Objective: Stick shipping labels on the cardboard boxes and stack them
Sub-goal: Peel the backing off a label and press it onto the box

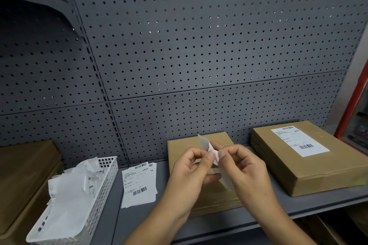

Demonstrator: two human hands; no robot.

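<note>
Brown cardboard makes up the bare box (199, 142) in the middle of the grey shelf (139, 217). Just above it the person holds a white label (211, 150). The left hand (189, 167) pinches one side and the right hand (246, 167) pinches the other. They look to be pulling the label off its shiny backing paper (226, 178).

What could go wrong? The sticky side could fold over and stick to itself, because the label is thin and bent between the fingers. It could tear if the hands tug too hard. It could go down crooked or bumpy if one corner touches the box too soon.

Now the counting. There is one label in the hands. One pile of spare labels (139, 183) lies on the shelf to the left, with at least two sheets showing. One white basket (107, 177) holds paper scraps. On the right sits one labelled box (310, 167), and it looks to rest on another box. More brown boxes (25, 165) sit far left, but how many cannot be told.
</note>
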